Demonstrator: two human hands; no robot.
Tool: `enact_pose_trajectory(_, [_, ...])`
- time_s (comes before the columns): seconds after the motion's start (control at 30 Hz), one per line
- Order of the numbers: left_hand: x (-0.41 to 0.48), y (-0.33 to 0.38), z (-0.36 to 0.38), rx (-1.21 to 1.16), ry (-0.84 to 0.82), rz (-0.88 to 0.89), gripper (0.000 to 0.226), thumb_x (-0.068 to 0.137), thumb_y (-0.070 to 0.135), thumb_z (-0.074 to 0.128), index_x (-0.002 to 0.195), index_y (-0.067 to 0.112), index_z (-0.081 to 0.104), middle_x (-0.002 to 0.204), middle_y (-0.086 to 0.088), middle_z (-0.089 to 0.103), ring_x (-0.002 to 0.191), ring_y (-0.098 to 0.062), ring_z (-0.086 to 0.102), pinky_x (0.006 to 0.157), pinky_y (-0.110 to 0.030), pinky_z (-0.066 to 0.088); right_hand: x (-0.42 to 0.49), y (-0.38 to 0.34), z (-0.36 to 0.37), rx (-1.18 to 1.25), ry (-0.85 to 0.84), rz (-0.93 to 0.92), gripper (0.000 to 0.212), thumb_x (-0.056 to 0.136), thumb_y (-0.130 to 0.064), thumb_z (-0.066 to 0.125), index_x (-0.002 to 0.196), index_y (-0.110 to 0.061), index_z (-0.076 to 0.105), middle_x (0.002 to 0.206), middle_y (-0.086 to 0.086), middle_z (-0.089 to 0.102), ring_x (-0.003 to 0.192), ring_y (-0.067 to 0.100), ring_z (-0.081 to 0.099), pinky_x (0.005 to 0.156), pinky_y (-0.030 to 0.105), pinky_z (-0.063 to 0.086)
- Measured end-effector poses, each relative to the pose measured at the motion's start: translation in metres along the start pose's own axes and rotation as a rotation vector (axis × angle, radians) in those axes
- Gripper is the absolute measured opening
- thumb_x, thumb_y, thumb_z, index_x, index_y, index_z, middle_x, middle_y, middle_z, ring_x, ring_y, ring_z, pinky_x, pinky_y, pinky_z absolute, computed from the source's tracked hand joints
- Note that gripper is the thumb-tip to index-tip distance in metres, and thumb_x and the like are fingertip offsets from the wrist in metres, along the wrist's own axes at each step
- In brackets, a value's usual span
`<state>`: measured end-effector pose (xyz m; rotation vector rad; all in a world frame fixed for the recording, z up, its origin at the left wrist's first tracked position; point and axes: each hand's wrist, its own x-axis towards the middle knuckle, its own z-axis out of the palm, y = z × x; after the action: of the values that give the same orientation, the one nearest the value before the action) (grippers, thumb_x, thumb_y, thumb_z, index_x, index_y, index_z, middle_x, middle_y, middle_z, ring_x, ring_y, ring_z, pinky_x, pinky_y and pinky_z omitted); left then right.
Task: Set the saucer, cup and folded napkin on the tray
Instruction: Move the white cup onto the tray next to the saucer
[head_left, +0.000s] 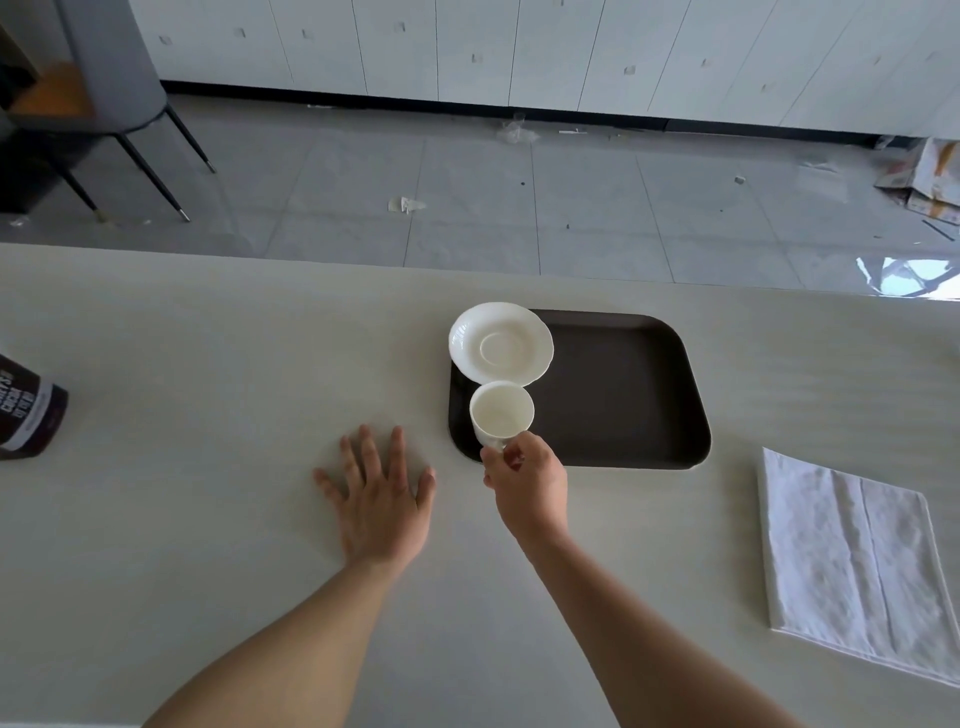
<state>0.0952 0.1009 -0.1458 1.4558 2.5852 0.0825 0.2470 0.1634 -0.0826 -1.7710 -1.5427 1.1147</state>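
Her right hand gripped the cup just short of the saucer, while the left hand lay flat and empty on the table.

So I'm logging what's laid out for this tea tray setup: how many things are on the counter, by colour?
White: 3, the saucer, the cup held by the right hand, the folded napkin
Dark brown: 2, the tray, the pouch at the left edge
Total: 5
The left hand lies flat on the counter, holding nothing.
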Motion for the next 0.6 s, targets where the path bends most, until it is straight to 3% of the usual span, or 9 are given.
enact_pose_trajectory(0.4, [0.0000,-0.0001,0.0006,-0.016,0.024,-0.001,0.077,0.090,0.062,0.019,0.158,0.025,0.027,0.166,-0.016,0.021,0.154,-0.037,0.010,0.116,-0.071,0.008,0.0031,-0.0046,0.0023,-0.028,-0.026,-0.021,0.032,0.088,-0.027,0.067,0.071,-0.008,0.047,0.078,0.013,0.069,0.077,0.030,0.065,0.070,0.043,0.053])
enact_pose_trajectory(0.6, [-0.0003,-0.0003,0.0001,-0.016,0.013,-0.001,0.077,0.091,0.062,0.020,0.159,0.026,0.022,0.167,-0.015,0.017,0.155,-0.036,0.007,0.117,-0.070,0.005,0.0027,-0.0040,0.0035,-0.018,-0.032,-0.009,0.032,0.089,-0.030,0.068,0.074,-0.008,0.050,0.080,0.012,0.069,0.077,0.029,0.065,0.070,0.040,0.052])
